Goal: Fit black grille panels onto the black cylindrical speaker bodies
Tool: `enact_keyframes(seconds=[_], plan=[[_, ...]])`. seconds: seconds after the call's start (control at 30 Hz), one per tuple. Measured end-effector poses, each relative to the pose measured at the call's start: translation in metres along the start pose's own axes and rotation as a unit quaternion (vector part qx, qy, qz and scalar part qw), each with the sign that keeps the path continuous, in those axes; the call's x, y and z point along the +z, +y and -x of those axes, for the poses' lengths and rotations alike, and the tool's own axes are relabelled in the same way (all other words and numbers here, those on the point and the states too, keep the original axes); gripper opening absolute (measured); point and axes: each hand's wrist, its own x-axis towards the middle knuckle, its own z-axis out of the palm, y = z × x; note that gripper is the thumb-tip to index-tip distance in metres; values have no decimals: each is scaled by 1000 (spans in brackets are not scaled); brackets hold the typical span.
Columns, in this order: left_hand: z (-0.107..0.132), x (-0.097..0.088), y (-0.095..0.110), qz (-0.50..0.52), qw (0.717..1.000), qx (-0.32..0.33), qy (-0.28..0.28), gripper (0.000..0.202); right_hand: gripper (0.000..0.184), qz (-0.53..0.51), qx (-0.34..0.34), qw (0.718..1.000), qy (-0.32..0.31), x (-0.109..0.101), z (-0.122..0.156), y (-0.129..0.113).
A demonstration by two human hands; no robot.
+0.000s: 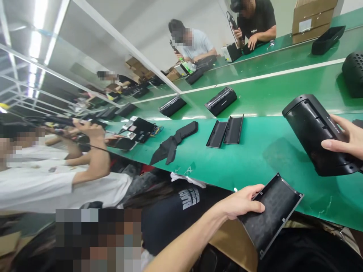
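In my left hand (pixel 244 202) is a curved black cover panel (pixel 275 215), its hollow inner side facing up and small tabs along its edges. The thumb lies on the panel's inner face, and the panel is tilted over the bench's front edge. My right hand (pixel 347 138) grips a black speaker housing (pixel 307 130) from its right side, holding it tilted above the green bench. White lettering and a long recess show on the housing. Two similar cover panels (pixel 216 133) lie side by side on the bench, left of the housing.
Dark foam pieces (pixel 176 140) and a black box with wires (pixel 141 129) lie further left. More black housings (pixel 221 101) sit on the green conveyor (pixel 269 88) behind. Co-workers (pixel 193 43) work across the line, and others sit close on my left. A cardboard box (pixel 313 19) stands at back right.
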Motion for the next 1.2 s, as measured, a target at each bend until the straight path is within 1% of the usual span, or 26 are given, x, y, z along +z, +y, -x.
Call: enact_keyframes(seconds=[0.13, 0.23, 0.3, 0.43, 0.5, 0.6, 0.73, 0.9, 1.0, 1.1, 1.2], plan=[[-3, -4, -8, 21, 999, 26, -4, 55, 108, -109, 36, 993, -7, 0, 7, 6], [-5, -5, -10, 32, 999, 40, -10, 55, 102, -138, 34, 990, 3, 0, 9, 7], [-6, -5, -10, 36, 998, 45, -8, 54, 100, -134, 31, 990, 6, 1, 10, 7], [-5, -6, -10, 39, 997, 60, 3, 55, 110, -93, 34, 995, 15, 3, 12, 12], [-5, -5, -11, 47, 997, 61, 5, 57, 111, -80, 30, 996, 13, 4, 12, 14], [-7, -5, -16, 66, 996, 62, 16, 55, 109, -73, 22, 997, 7, 4, 12, 16], [-10, -4, -24, 94, 993, 53, 37, 53, 113, -70, 30, 997, 14, 4, 13, 14], [-11, -4, -29, 100, 990, 96, 32, 55, 105, -85, 34, 995, 25, 4, 14, 9], [-12, -2, -29, 102, 990, 93, 41, 56, 102, -108, 35, 993, 11, 4, 14, 10], [-13, 0, -28, 112, 989, 82, 57, 57, 104, -109, 30, 993, 14, 4, 13, 13], [-14, 3, -27, 113, 988, 77, 70, 54, 105, -103, 25, 994, 11, 3, 13, 15]])
